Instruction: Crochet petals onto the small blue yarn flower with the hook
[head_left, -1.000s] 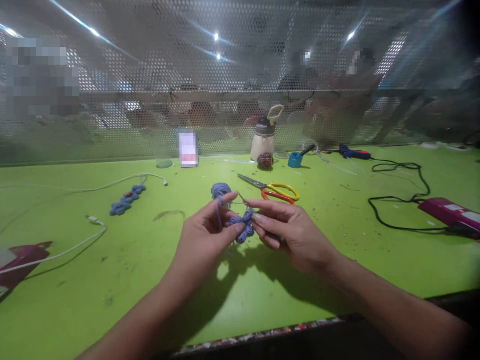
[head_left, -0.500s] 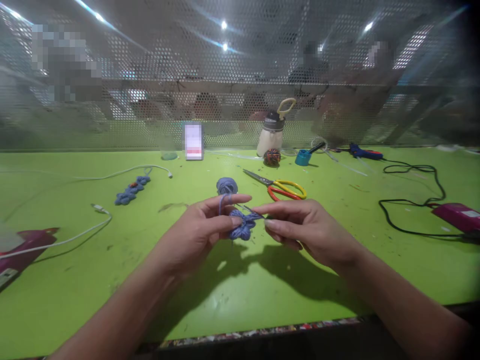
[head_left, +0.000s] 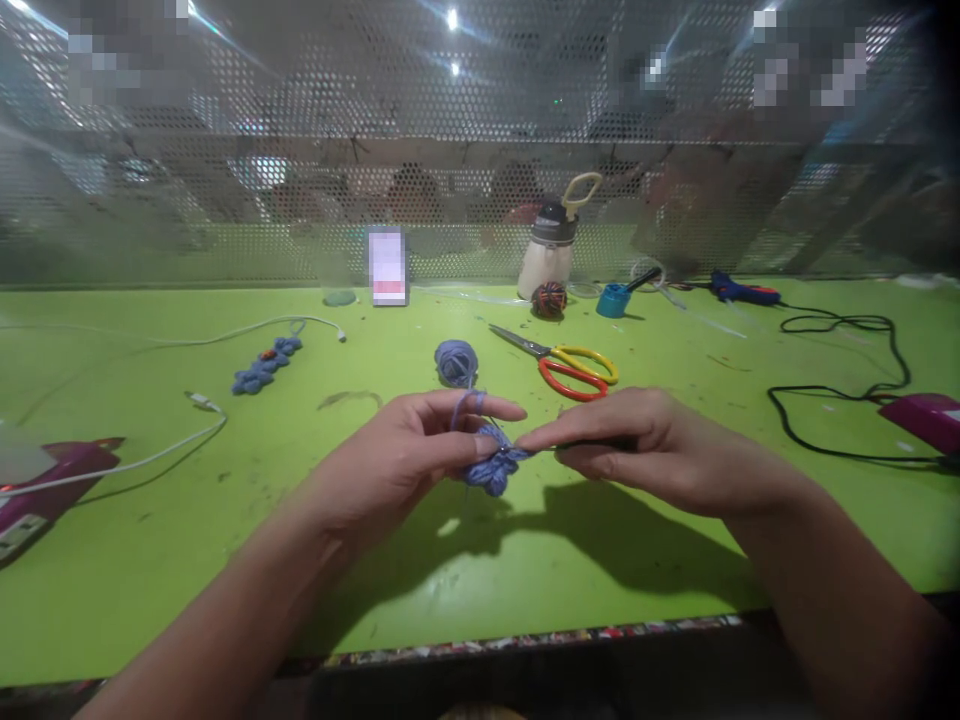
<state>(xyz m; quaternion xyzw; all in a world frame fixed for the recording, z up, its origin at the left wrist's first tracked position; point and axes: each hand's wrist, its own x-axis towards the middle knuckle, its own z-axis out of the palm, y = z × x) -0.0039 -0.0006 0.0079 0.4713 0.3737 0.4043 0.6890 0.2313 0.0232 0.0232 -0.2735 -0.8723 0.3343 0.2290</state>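
Here we are, just on the near side of the round ball of periwinkle-blue yarn [head_left: 454,364], and there's the small petalled flower of periwinkle-blue crochet [head_left: 493,477], held up above the bright green tabletop [head_left: 420,620]! The left hand [head_left: 420,435] has it in a narrow pinch, thumb pressed on the stitches, index finger stretched out with a strand from the ball looped over it. And the right hand [head_left: 652,440], nearer than the ball and to its right, grips a slim dark-handled hook [head_left: 596,445], forefinger along it, the thin shaft running to the flower; whether the tip sits inside a stitch is too small to tell.

Just right of the ball, large metal scissors with yellow and red handles [head_left: 577,370]! Beyond it to the right, a dark multicoloured yarn ball [head_left: 549,300] before a cream bottle with a dark lid [head_left: 547,262]. Beyond it to the left, a lit phone [head_left: 388,268] upright; well left, a chain of blue crocheted flowers [head_left: 262,368].
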